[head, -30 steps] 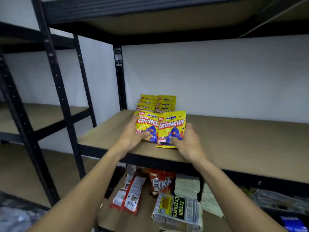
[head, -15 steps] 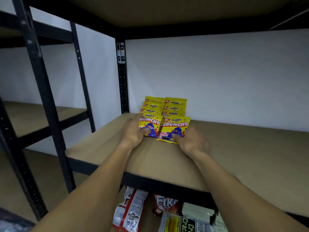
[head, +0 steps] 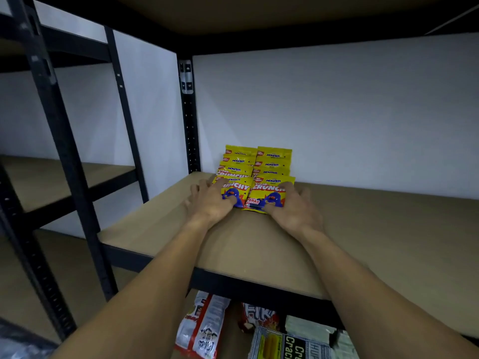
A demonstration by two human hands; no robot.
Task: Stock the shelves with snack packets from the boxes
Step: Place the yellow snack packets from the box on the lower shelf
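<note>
**2 packets going in at the shelf's back-left corner**

The left hand (head: 211,203) holds the left packet (head: 234,189), thumb on its front, fingers spread along its edge. The right hand (head: 295,208) mirrors it on the right packet (head: 269,193). Both sit on the shelf (head: 363,229), touching the yellow rows (head: 273,161) behind.

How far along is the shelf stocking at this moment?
Done: two rows of yellow packets sit at the back corner of the shelf. In hand: the left hand holds the left front packet and the right hand the right front packet, at the rows' front. Left: more snack packets lie below the shelf.
</note>
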